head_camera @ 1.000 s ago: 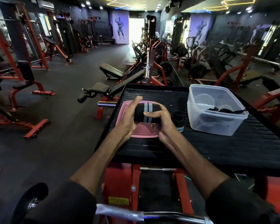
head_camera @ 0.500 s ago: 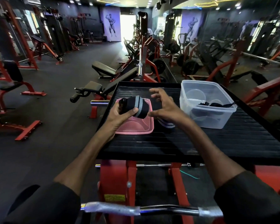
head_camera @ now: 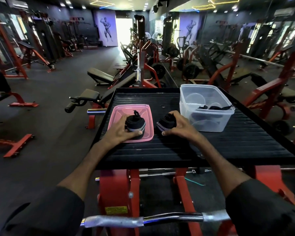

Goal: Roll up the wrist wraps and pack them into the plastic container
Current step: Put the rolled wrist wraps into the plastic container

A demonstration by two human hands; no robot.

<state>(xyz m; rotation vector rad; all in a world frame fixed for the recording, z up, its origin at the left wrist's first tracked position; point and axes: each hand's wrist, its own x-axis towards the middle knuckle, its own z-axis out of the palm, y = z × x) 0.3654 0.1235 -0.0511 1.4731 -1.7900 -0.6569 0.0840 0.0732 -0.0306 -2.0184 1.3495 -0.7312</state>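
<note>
While half a second ago the left hand held the rolled wrist wrap up in the air over the pink lid, that roll now stands on end on the lid, with the left hand's fingers and thumb curled round its near side. The right hand, which was spread and empty beside the first roll, has come down and now grasps the second wrist wrap, which lies on the black ribbed tabletop between the lid and the plastic container.

The right hand's fingers cover much of the second wrap's far side, so how tightly it is rolled cannot be told. The left thumb hides the lower near edge of the first roll. Inside the container, dark fabric lies against the far right side with a strap over the rim, but the cloudy wall makes its shape hard to read.

The first roll is black with a grey band round its lower half and a small black loop sticking up from the top. The second is black too, with pale stripes along its left edge. The container stands open on the tabletop, just right of the right hand.
</note>
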